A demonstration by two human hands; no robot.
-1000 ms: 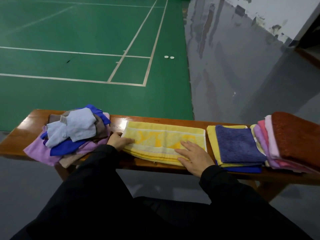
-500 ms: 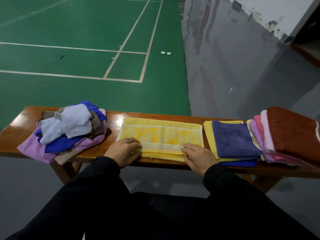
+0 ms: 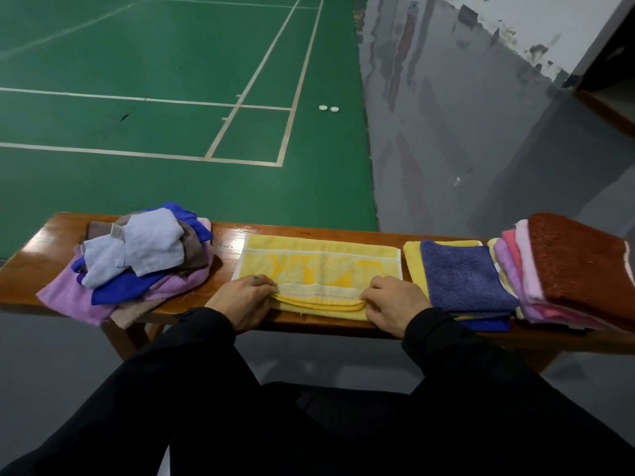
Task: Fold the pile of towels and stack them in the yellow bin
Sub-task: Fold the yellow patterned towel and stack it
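Gripping folded yellow towel [image 3: 319,266], near edge, both hands [image 3: 245,298]

brown towel [image 3: 584,266] cut by right edge, fingertips under yellow towel [image 3: 319,266]

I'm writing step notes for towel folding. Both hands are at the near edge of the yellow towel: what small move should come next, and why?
Probably lift that near edge and carry it over to the far edge. The left hand and right hand each pinch the near edge of the yellow towel, which lies long and flat on the bench, so another fold seems due.
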